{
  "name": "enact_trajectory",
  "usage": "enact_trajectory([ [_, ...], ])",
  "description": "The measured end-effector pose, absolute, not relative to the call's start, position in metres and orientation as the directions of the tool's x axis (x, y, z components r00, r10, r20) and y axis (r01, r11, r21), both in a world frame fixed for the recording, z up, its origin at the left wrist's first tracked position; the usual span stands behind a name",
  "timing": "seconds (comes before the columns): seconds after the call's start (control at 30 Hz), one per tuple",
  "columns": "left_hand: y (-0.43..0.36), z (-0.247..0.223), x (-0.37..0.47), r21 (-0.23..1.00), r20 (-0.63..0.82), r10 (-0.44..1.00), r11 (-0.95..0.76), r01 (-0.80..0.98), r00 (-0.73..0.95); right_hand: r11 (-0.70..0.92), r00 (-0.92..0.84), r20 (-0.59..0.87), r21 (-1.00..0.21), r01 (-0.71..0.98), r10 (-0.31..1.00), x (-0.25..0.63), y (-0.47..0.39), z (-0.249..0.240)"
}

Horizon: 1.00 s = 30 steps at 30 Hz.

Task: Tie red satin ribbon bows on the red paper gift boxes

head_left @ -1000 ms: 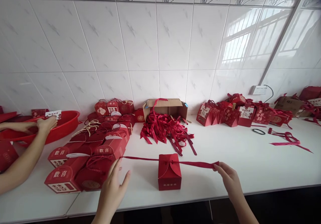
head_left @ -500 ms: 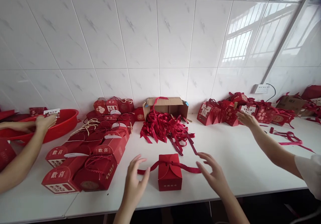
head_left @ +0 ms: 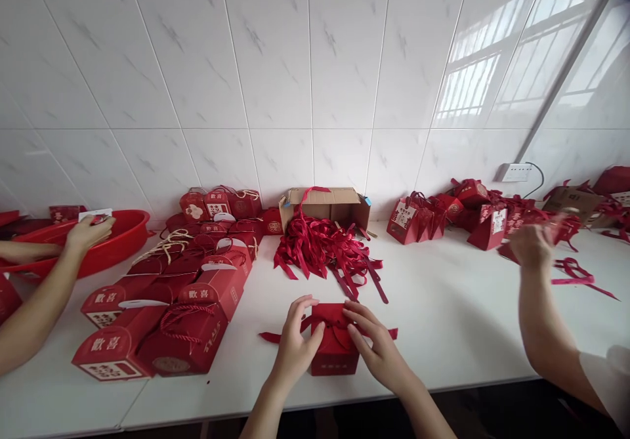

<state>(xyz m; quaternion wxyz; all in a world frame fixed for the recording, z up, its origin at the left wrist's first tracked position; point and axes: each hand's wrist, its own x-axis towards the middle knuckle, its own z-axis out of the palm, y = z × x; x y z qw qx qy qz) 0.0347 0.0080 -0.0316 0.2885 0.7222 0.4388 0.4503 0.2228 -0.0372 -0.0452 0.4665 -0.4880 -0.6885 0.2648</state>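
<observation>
A small red gift box (head_left: 335, 363) stands at the near edge of the white table, with a dark red ribbon (head_left: 270, 338) across its top and ends out on both sides. My left hand (head_left: 297, 342) is curved round the box's upper left side, thumb on the front and fingertips at the back corner. From the right, my right hand (head_left: 377, 346) holds the upper right side, its fingers over the ribbon near the middle. The fingers partly cover the knot and the top flaps.
Rows of red boxes (head_left: 184, 337) stand left, beside a red basin (head_left: 132, 235) where another person's hands hold a white card. Behind, loose ribbons (head_left: 319, 245) spill from a cardboard box (head_left: 325, 196). At right, another person's hand (head_left: 532, 245) is among red bags (head_left: 404, 219).
Both my hands have moved inward from beside the box onto its top sides. The person at right has drawn a hand to the right, and a red bag there stands turned.
</observation>
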Motion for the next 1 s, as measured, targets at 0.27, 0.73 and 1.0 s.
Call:
enact_trajectory([
  [0.27,0.012,-0.034,0.028,0.875,0.152,0.971,-0.219,0.431,0.186,0.256,0.117,0.298,-0.925,0.282,0.947,0.222,-0.030,-0.059],
  [0.73,0.022,-0.034,0.018,0.993,-0.057,0.904,0.009,0.115,0.424,0.026,-0.057,0.020,-0.993,0.117,0.998,0.238,-0.012,-0.058],
  [1.0,0.022,-0.037,0.018,0.987,-0.056,0.941,0.002,0.159,0.335,0.064,-0.015,0.063,-0.995,0.074,0.998,0.246,-0.011,-0.059],
])
